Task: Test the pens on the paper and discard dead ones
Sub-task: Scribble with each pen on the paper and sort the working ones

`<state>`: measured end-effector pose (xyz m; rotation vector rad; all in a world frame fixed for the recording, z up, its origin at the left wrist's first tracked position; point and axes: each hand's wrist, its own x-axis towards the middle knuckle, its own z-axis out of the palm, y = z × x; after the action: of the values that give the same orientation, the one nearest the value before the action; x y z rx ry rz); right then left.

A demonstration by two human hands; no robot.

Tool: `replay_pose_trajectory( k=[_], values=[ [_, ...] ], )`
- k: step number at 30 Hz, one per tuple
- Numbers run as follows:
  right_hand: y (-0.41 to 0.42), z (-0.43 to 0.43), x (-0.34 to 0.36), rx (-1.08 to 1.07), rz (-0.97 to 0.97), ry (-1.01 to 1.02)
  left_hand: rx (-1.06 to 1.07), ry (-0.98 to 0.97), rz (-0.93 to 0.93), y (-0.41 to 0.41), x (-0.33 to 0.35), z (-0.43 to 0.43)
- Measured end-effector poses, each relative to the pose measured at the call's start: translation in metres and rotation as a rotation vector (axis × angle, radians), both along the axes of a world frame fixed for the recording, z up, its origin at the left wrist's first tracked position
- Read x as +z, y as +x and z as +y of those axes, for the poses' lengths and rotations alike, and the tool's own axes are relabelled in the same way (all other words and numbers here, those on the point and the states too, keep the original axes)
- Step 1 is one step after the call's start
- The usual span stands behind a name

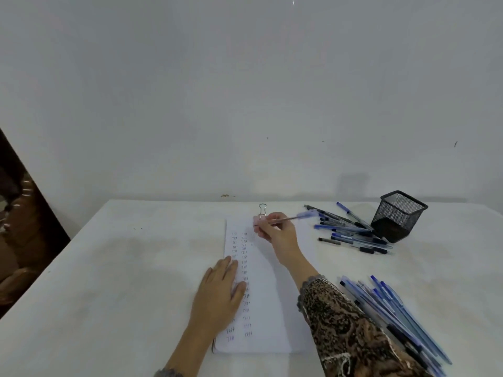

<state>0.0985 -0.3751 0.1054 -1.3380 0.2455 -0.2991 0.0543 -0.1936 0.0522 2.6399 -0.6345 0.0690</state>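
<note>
Head view: right hand [275, 229] pinches a blue pen [288, 219], tip at the paper's [269, 308] top; left hand [220, 292] lies flat, empty, steadying it. Testing underway; next, judge the mark.

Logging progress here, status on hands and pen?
Right hand holds pen at paper top. Left hand flat on paper. Nothing in the way.

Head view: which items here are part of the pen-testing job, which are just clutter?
In the job:
pen in the right hand
paper, pressed flat by the left hand
far pen pile
near pen pile
mesh pen cup

Lying about:
binder clip
dark wooden furniture
</note>
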Motion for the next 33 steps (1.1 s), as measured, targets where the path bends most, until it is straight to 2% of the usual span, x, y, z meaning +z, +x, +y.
replay_pose_trajectory(
  k=[6,14,26,33],
  values=[
    [0.020,0.012,-0.018,-0.120,0.048,-0.245,-0.001,0.015,0.002,0.002,0.001,0.000],
    [0.019,0.018,-0.026,-0.072,0.057,-0.410,0.011,0.018,0.013,0.003,0.001,-0.003],
    [0.022,0.018,-0.028,-0.026,0.052,-0.431,0.014,0.026,0.010,0.002,0.002,-0.001],
    [0.023,0.017,-0.030,-0.083,0.029,-0.453,0.013,0.015,0.030,0.002,0.003,-0.001]
  ],
)
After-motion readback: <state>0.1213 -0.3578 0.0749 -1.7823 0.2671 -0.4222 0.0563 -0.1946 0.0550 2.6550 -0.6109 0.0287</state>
